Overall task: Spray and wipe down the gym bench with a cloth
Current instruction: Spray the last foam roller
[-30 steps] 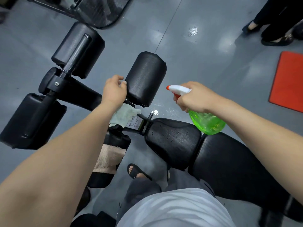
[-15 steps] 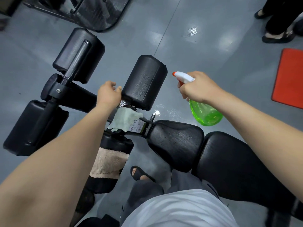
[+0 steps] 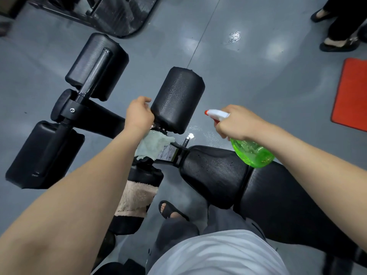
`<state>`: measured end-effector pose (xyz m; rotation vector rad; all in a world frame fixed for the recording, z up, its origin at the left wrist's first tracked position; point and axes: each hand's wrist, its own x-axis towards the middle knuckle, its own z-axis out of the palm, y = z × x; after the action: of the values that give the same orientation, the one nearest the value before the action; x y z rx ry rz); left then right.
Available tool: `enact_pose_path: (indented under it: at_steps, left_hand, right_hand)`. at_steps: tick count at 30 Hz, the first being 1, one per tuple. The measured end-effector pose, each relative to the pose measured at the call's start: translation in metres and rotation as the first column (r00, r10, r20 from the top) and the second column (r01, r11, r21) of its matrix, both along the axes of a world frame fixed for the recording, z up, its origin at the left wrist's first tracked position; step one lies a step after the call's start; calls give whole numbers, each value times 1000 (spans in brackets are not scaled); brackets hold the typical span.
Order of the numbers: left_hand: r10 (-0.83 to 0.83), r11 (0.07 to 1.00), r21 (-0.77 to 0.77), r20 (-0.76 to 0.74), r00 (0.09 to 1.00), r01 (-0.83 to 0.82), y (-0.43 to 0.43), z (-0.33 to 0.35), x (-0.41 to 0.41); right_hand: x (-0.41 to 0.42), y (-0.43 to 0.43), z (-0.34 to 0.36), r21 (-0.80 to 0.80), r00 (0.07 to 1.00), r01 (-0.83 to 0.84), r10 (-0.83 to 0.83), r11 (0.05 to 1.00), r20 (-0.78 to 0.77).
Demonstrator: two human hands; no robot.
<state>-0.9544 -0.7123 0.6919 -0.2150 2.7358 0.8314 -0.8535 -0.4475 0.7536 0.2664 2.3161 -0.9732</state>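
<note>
Spray step I reckon: right hand (image 3: 238,124) has its fingers wrapped round the spray bottle (image 3: 252,153), aimed at the droplet-covered roller pad (image 3: 177,100), left hand (image 3: 139,116) fingers seem curled on the cloth (image 3: 153,145) beside it, so wiping's next.

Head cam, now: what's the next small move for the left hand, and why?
Probably wipe: slide the left hand with its pale green cloth up onto the black cylindrical roller pad. The pad's surface looks beaded with droplets, the cloth hangs just below its near end, and the right hand holds the green spray bottle off to the side.
</note>
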Motion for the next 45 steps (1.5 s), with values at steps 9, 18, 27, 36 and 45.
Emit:
enact_pose_path:
  at_steps: [9,18,27,36,45]
  left_hand:
    - [-103,995,2,128,986,103,5,-3,1]
    - [61,997,33,92,994,-64,3,-6,-3]
    - [101,995,8,85,991,-102,-1,10,26]
    - [69,998,-10,40,997,-69,-21,17,69]
    - [79,996,44,4,997,-79,-44,21,102]
  right_hand:
    - [-11,13,2,-58,974,184,-190,981,-123]
    - [21,7,-40,-20,1000,-17,17,1000,-18]
    - [62,5,-126,-67,965,-13,-5,998,-263]
    - [78,-27,-164,0,961,31,-30,1000,-276]
    - [92,-42,-185,39,989,-68,72,997,-130]
